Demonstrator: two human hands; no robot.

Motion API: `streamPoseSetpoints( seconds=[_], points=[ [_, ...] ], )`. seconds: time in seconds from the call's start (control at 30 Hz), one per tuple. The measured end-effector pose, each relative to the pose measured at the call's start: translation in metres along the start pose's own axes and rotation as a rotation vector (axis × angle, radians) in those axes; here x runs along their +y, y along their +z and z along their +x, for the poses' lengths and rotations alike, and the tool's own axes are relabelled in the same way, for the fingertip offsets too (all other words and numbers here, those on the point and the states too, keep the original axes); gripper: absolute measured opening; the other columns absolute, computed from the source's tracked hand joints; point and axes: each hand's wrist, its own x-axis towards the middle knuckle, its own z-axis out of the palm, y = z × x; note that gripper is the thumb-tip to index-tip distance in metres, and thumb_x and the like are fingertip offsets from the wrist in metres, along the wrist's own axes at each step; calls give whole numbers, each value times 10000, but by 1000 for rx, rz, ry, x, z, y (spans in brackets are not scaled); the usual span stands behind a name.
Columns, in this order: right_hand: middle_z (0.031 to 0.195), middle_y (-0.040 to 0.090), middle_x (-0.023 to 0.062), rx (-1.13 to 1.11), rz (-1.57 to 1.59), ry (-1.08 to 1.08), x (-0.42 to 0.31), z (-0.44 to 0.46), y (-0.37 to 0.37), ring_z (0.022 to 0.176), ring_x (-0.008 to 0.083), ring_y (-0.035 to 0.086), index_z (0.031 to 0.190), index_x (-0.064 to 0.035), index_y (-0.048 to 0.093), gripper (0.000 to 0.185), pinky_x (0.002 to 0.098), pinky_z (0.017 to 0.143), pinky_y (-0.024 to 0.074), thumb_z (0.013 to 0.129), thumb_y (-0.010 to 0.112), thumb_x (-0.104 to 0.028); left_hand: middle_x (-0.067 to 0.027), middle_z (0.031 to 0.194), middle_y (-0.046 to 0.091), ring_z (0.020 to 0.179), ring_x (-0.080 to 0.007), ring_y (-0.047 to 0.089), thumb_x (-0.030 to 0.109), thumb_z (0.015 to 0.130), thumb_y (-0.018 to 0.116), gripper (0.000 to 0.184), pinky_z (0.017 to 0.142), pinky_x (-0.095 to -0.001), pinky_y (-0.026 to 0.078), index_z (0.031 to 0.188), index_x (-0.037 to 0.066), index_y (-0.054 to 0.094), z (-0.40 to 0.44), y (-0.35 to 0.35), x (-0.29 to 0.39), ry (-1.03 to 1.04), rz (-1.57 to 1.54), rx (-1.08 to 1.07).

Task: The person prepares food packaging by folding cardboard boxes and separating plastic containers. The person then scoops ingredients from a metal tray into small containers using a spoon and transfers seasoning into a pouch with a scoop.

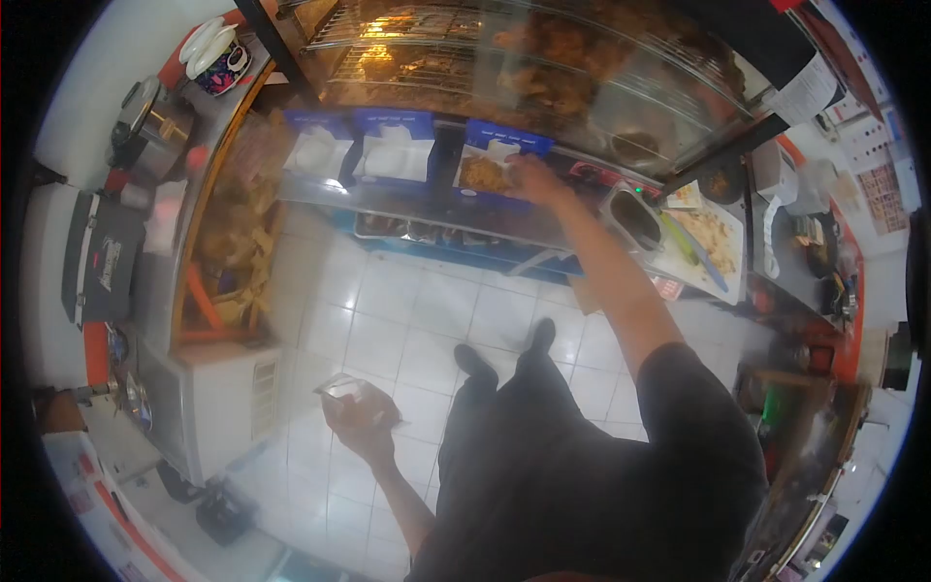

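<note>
Low over the tiled floor, my left hand [364, 441] is closed around a clear plastic bag [361, 400]; what the bag contains is too blurred to name. My right arm stretches forward to the counter. There my right hand [533, 179] is at the right side of a blue and white paper food box [475, 155], and its blurred fingers do not show whether they grip anything. Golden-brown fried food [481, 175] lies in that box. To its left stand two more open boxes, a middle box [396, 155] and a left box [318, 153], each with white paper inside.
Behind the boxes rises a glass display case [427, 58] with wire racks. On the right are a metal container [635, 218] and a white cutting board [722, 233] with a knife [713, 262] and chopped food. A white appliance [228, 398] stands at left.
</note>
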Motion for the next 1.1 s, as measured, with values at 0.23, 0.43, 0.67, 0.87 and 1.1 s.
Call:
streamPoseSetpoints(
  seconds=[0.23,0.43,0.67,0.87,1.1],
  points=[
    [1269,513,233,-41,-129,-53,3,-12,-6,1165,413,572,1350,-77,489,524,473,932,514,856,644,-158,-119,1417,408,1293,-277,473,162,602,862,1080,1029,-397,476,1516,61,298,8,7,24,-80,-63,-6],
    [1218,554,200,135,-360,-26,-12,-28,-6,1118,366,604,1050,-38,693,240,468,879,531,899,510,-78,-121,1432,394,1291,-272,468,114,606,864,1086,1028,-391,476,1519,56,280,6,9,22,-33,-108,-37],
    [1221,568,154,166,296,66,-79,-81,-15,1124,278,593,1107,-34,664,291,434,875,529,841,701,-147,-129,1419,407,1247,-271,485,248,702,892,1017,998,-391,491,1503,41,301,17,27,8,134,-25,-137],
    [1474,364,192,-356,826,-314,-249,-228,-14,1336,321,441,1542,-94,211,1021,386,1094,403,784,835,-373,-215,1455,262,1310,-345,390,134,711,874,1108,1053,-446,440,1529,4,138,24,95,54,424,262,-190],
    [1362,583,193,30,894,-125,-255,-233,2,947,284,704,1159,29,671,296,341,812,551,945,647,-173,-209,1488,201,1355,-339,325,250,649,925,1358,1128,-460,329,1555,11,-59,18,144,72,349,-18,-230]
  ],
)
